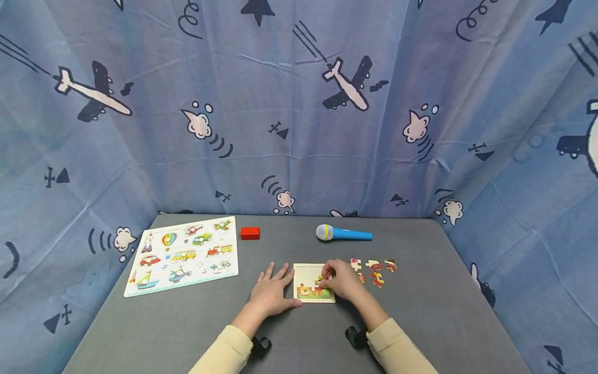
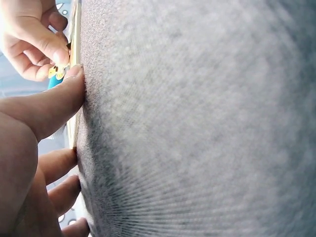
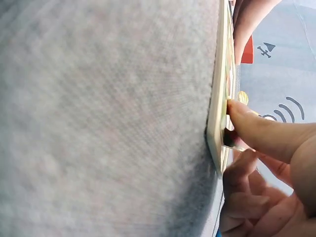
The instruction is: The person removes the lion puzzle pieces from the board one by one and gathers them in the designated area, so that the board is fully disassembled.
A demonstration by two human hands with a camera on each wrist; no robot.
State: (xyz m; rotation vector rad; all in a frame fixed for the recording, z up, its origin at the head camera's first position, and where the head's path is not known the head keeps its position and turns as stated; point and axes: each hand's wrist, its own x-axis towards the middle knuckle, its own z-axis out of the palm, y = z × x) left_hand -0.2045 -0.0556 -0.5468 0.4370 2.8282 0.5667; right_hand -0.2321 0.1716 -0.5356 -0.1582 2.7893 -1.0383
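1. While the board lies farthest left, the red block sits just beside its far right corner.
2. The left hand, fingers spread, touches the left edge of the frame.
3. The frame lies flat on the table, fitted pieces along its near side.
4. The right hand pinches a puzzle piece over the frame.
5. Beyond it lies the microphone.
6. Loose pieces lie rightmost.

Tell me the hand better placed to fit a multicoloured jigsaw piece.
Probably the right hand: it pinches a multicoloured jigsaw piece at the pale square puzzle board, and the loose pieces lie on its side. The left hand touches the board's left edge.
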